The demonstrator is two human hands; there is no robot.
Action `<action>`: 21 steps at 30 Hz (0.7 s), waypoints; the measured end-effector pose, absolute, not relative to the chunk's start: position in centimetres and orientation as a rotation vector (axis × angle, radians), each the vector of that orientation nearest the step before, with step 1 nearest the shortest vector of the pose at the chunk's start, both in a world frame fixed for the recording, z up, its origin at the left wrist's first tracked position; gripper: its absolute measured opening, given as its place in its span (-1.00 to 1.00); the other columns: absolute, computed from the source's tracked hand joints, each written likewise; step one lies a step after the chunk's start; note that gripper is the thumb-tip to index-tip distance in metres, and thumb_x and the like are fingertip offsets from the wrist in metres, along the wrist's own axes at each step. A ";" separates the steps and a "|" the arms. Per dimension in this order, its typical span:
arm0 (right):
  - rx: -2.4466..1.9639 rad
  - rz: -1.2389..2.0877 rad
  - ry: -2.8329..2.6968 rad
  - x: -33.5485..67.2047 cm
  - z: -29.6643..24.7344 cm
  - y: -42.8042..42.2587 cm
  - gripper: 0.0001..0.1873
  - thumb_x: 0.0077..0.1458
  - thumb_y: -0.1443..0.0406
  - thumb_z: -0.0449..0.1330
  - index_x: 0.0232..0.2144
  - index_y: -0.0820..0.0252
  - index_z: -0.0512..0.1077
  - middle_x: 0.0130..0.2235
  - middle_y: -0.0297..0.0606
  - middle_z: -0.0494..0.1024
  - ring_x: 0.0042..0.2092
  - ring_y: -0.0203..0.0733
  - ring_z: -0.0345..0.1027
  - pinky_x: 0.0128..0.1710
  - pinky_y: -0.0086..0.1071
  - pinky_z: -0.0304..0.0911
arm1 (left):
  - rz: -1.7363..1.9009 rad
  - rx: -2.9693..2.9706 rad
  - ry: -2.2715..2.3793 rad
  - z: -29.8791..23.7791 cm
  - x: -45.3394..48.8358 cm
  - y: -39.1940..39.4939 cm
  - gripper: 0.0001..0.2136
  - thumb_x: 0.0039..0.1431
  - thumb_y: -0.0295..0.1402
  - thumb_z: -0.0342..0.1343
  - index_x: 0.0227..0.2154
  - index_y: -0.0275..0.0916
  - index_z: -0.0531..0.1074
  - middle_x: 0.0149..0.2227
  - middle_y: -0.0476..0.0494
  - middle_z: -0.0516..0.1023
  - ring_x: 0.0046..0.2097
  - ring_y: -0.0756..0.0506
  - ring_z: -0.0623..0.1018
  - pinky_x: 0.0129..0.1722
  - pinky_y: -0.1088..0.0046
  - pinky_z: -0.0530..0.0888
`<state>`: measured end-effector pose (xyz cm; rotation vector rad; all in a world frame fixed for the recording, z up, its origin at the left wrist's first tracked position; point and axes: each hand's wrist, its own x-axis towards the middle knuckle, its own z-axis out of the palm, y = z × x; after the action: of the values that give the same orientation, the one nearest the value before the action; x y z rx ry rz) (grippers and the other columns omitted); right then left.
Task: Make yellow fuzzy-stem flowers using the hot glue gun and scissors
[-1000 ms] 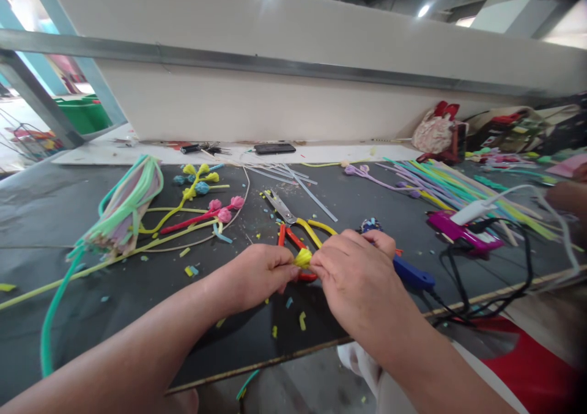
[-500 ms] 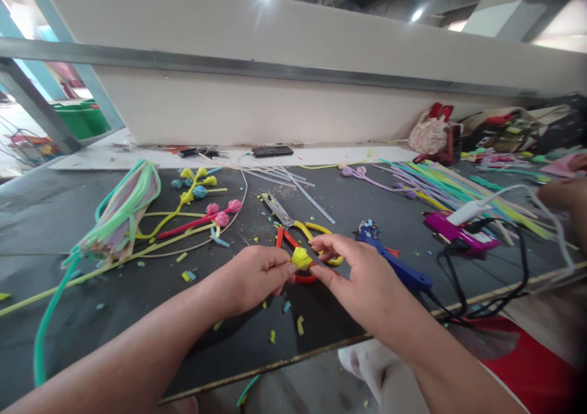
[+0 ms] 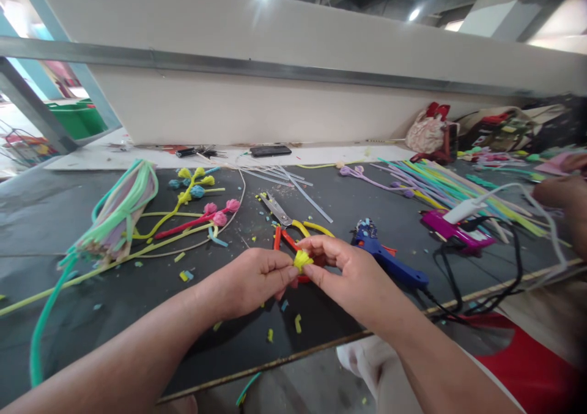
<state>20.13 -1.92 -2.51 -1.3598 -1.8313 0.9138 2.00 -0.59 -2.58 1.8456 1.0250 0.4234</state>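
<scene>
A small yellow pipe-cleaner flower point(image 3: 302, 260) is pinched between my two hands above the front of the dark table. The fingers and thumb of my left hand point(image 3: 261, 276) grip it from the left. From the other side, my right hand point(image 3: 342, 267) closes its thumb and fingers on the flower's right edge. Just behind and beneath the hands lie pliers with red handles point(image 3: 277, 238) and scissors with yellow handles point(image 3: 300, 227), partly hidden by my fingers. To the right rests a blue glue gun point(image 3: 389, 258).
Left lies a tied bundle of pipe cleaners point(image 3: 126, 212), near yellow-blue point(image 3: 186, 197) and pink flower stems point(image 3: 220, 212). A purple power strip point(image 3: 458, 230) with cables sits right, before loose pipe cleaners point(image 3: 426, 181). Yellow scraps point(image 3: 298, 323) dot the table. Another person's hand point(image 3: 562, 191) is far right.
My right hand has moved slightly left, its thumb and fingers closing onto the yellow flower. My left hand keeps its pinch. The view has shifted a little.
</scene>
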 end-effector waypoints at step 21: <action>-1.110 1.404 -1.576 20.2 -2.7 -1.7 -0.77 0.03 0.32 0.14 -0.20 0.14 0.37 -0.27 -0.31 0.49 -0.28 -0.28 0.43 -0.19 -0.34 0.35 | 0.393 1.613 0.896 -3.1 1.7 -0.1 -0.67 0.20 -0.11 -0.08 -0.40 -0.30 0.39 -0.60 0.07 0.29 -0.61 0.11 0.15 -0.63 0.60 0.10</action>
<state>20.18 -1.75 -2.73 -1.1104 -1.5759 1.4042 1.70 -0.11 -3.06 1.6129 0.8964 0.3933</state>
